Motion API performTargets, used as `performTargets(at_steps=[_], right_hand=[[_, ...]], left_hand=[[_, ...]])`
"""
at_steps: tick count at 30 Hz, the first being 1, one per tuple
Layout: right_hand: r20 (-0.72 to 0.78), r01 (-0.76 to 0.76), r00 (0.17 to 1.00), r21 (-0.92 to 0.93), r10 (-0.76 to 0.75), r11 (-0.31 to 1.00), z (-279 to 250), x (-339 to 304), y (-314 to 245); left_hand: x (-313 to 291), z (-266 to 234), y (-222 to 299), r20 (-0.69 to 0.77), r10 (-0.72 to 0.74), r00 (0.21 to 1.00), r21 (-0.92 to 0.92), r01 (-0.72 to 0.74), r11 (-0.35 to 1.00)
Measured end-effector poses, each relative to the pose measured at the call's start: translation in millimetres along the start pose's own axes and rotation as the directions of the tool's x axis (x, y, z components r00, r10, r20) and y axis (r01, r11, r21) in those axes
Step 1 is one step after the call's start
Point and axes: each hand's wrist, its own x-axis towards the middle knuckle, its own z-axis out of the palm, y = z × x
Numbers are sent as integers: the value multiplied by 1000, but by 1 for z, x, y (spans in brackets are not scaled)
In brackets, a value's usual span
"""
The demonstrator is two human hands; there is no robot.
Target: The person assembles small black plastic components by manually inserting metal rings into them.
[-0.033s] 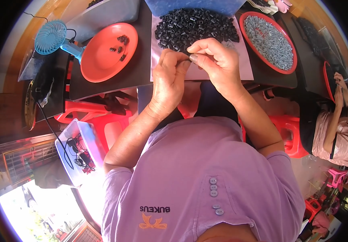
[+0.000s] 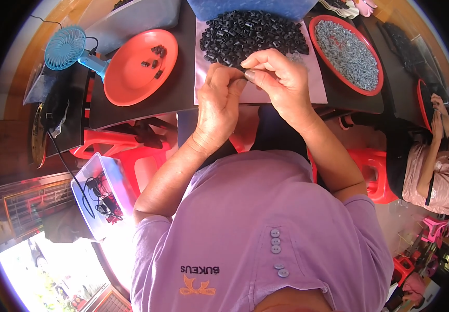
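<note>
Mostly hides 1 small dark piece (image 2: 243, 69) between left hand (image 2: 218, 99) and right hand (image 2: 281, 80), just on the near side of the pile of black parts (image 2: 250, 36); cannot tell its full shape. Pinches it in 2 nearly closed grips, thumb toward index finger. Meets fingertip to fingertip, with forearms (image 2: 175, 171) spreading wider away from the pile.
</note>
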Motion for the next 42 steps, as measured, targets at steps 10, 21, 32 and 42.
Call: performTargets(at_steps=[10, 21, 32, 42], right_hand=[[-8, -135, 991, 77, 136, 988, -6, -7, -3], [34, 401, 908, -359, -418, 843, -7, -10, 2], [114, 372, 928, -338, -355, 865, -2, -2, -1], [491, 646, 761, -633, -425, 426, 38, 72, 34]], left_hand=[[-2, 0, 6, 58, -378, 924, -385, 370, 845], [-7, 1, 16, 218, -516, 828, -667, 512, 541], [-3, -11, 11, 240, -511, 826, -679, 519, 520], [-20, -19, -1, 126, -404, 906, -564, 400, 722]])
